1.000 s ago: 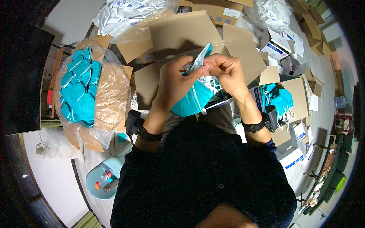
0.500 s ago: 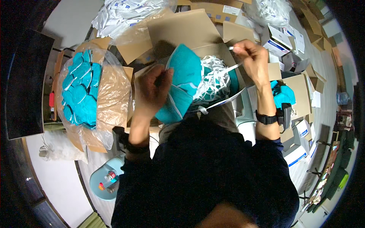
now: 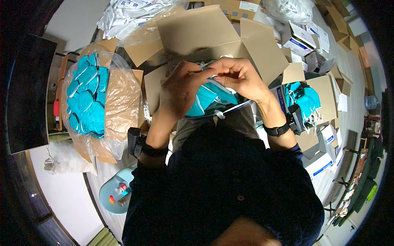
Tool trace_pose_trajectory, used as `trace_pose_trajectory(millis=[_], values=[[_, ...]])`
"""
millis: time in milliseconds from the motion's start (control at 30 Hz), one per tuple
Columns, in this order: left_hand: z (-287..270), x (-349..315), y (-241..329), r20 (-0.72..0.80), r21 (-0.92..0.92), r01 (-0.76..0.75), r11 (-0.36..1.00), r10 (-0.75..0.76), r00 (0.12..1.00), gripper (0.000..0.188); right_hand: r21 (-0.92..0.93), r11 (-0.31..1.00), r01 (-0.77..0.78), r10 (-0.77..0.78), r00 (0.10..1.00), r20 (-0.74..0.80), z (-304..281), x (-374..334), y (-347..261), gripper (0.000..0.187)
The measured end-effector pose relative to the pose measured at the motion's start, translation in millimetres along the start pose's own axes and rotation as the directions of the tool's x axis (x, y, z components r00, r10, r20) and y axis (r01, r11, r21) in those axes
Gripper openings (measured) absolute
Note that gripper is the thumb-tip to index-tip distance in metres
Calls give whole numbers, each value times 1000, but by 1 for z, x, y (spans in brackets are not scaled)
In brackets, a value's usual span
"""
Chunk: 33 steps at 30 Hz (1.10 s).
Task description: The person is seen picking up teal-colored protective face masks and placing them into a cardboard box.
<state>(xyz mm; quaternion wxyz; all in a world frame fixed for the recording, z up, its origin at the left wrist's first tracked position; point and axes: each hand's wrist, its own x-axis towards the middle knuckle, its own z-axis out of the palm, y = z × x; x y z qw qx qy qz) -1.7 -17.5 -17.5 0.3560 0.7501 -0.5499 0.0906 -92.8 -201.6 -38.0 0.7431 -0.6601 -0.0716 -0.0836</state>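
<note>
My left hand (image 3: 180,88) and my right hand (image 3: 242,78) meet fingertip to fingertip above an opened cardboard box (image 3: 197,30) at my lap. Below the left hand's fingers hangs a teal face mask (image 3: 201,101), its upper edge hidden by that hand. The right thumb and fingers pinch close together at the mask's top, with a bit of white elastic strap between them. More teal shows under the right hand, partly covered. The hands block most of the box's contents.
At left, a plastic-lined carton (image 3: 123,98) holds a heap of teal masks (image 3: 87,98). On the right stands another box with teal masks (image 3: 303,98). White cartons (image 3: 299,41) and bagged white packets (image 3: 135,18) lie farther off. A blue stool (image 3: 108,197) carries a bottle.
My right hand has come left and down with the strap to meet my left hand. The mask has dropped lower and tilted, and more of the box's right flap shows.
</note>
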Motion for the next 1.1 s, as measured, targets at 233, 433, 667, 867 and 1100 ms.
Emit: trace_pose_trajectory(millis=[233, 433, 667, 867, 1100], values=[[-10, -16, -13, -281, 25, 142, 990, -129, 951, 9, -434, 899, 61, -189, 947, -260, -19, -17, -9, 3], [-39, -16, -31, -484, -356, 322, 877, -468, 740, 3, -414, 887, -204, 72, 947, -313, -39, -21, -30, 11], [-2, -2, -11, -522, -261, 303, 917, -398, 755, 10, -40, 995, -89, 71, 942, -327, 31, -3, -28, 39], [3, -4, 14, -247, -301, 473, 828, -547, 800, 19, 64, 997, -51, 71, 924, -375, 35, 2, 8, 27], [2, -4, 21, -221, -379, 477, 793, -579, 785, 21, 618, 773, -142, 248, 965, -89, 34, -6, 9, 52]])
